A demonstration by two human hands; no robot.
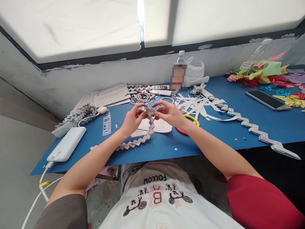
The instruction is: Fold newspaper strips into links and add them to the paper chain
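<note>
My left hand point(132, 120) and my right hand point(169, 113) meet above the blue table point(214, 133), both pinching the upper end of a folded newspaper chain point(140, 139). The zigzag chain hangs from my fingers and trails down to the left across the table toward its front edge. A small sheet of printed paper point(162, 125) lies under my hands. A red and yellow ring point(190, 118) lies just beneath my right wrist.
Cut paper strips point(197, 105) and a second long folded chain point(257, 128) run to the right. A white power bank point(66, 143), a clear ruler point(107, 122), newspaper point(107, 95), a bottle point(179, 71), a phone point(268, 100) and coloured paper point(269, 74) are around.
</note>
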